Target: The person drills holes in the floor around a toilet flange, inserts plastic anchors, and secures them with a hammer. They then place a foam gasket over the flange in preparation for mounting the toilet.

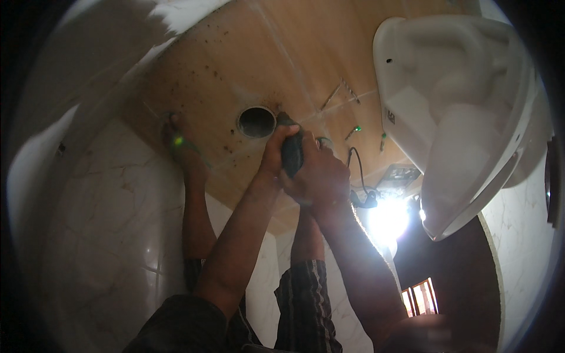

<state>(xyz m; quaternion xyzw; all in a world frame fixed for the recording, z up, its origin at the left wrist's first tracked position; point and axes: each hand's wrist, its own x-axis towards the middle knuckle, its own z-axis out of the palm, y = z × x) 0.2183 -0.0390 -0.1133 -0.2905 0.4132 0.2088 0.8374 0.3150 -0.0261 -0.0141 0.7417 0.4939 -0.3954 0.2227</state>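
Observation:
A dark teal power drill is gripped between my two hands, its nose pointing at the tan tiled floor beside a round pipe opening. My left hand is closed around the drill's left side near its front. Around its rear and right side wraps my right hand. The drill's tip meets the floor, or nearly so, just right of the opening's rim; its bit is too dark to make out. Dark crumbs of debris lie around the opening.
A white toilet lies tipped over at the right. Two drill bits and two green-ended fasteners rest on the floor tiles. A black cord trails behind my right hand. My feet stand either side; bright light glares at right.

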